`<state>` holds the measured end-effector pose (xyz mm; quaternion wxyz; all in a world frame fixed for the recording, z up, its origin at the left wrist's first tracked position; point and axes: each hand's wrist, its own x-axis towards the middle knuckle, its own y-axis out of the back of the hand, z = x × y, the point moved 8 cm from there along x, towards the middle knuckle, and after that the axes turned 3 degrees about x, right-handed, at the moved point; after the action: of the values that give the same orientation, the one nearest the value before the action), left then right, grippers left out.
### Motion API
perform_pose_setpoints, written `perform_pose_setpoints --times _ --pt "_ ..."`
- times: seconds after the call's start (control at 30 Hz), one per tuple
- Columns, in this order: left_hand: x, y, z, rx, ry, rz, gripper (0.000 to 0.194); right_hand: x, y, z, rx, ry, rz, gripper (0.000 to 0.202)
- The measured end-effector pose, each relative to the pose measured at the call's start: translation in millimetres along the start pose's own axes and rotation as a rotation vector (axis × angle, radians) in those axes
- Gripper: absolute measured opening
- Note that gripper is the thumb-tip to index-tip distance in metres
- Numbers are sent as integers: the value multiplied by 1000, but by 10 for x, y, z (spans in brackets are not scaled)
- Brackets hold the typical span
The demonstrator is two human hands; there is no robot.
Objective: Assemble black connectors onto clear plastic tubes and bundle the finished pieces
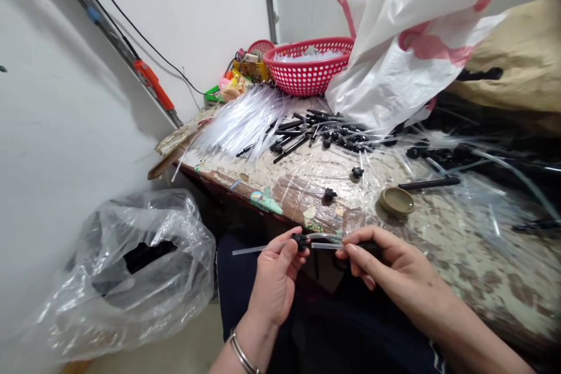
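Observation:
My left hand pinches a small black knobbed plastic fitting between thumb and fingers, just beyond the table's near edge. A straight clear tube sticks out to the left of those fingers. From the fitting's right side a curved clear tube runs to my right hand, whose thumb and forefinger are closed on it. Those fingers also grip a second tube, its free end near the fitting. Something dark lies behind the right fingers, mostly hidden. Two similar fittings, one nearer and one farther, lie on the table.
Clear tubes and black rods are heaped on the worn table. A small round dish sits right. Behind stand a red basket and a white sack. A clear plastic bag with dark contents is at lower left.

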<state>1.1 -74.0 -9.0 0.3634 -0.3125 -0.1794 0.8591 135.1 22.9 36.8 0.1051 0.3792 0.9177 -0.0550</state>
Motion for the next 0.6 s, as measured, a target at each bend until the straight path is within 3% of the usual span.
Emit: perform_pose_setpoints --times 0.6 --pt "-82 -65 -45 59 24 -67 36 -23 -74 -51 -82 -9 0 26"
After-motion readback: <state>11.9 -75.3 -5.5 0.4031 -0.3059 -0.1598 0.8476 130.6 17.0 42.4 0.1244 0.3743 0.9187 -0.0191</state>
